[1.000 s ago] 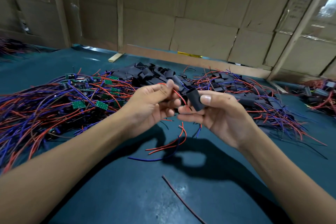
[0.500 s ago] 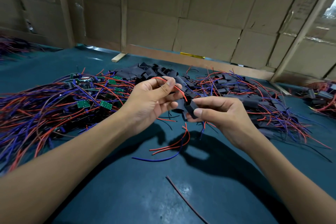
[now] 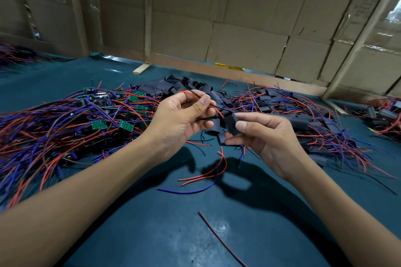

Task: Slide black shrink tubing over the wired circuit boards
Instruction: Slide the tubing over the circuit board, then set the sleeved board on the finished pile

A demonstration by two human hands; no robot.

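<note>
Sleeving under way: left hand (image 3: 180,119) pinches the red wire (image 3: 213,109); right hand (image 3: 267,136), at three o'clock, pinches the black tube (image 3: 231,124) (board hidden); next, draw the tube along.

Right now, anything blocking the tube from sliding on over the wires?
Nothing visible. The right hand pinches the tube, the left hand holds the red wire leading into it. The board itself isn't visible.
</note>
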